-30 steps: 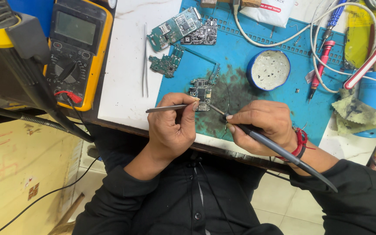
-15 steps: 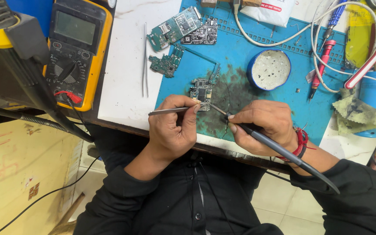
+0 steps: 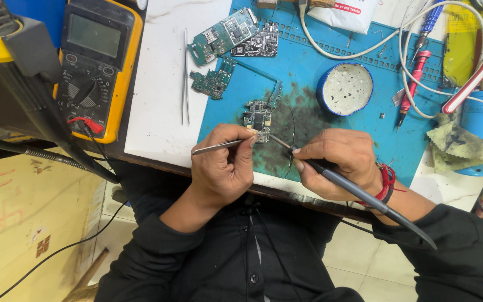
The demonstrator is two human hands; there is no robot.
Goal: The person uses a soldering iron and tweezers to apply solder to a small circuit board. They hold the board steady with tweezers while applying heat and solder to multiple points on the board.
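A small green circuit board (image 3: 258, 118) lies on a blue work mat (image 3: 308, 72), on a dark stained patch. My left hand (image 3: 222, 165) grips metal tweezers (image 3: 219, 146), their tips at the board's lower edge. My right hand (image 3: 339, 159) holds a dark soldering iron (image 3: 364, 196) like a pen, its tip touching the same edge of the board, next to the tweezer tips. The two hands are close together at the table's near edge.
A yellow multimeter (image 3: 93, 61) stands at the left, with a second pair of tweezers (image 3: 185, 78) on the white top. More circuit boards (image 3: 227, 33) lie at the back. A round tin (image 3: 345, 88), a red screwdriver (image 3: 412, 84), white cables and a cloth (image 3: 459, 146) crowd the right.
Both hands stay at the board; the soldering iron tip and tweezers have shifted only slightly.
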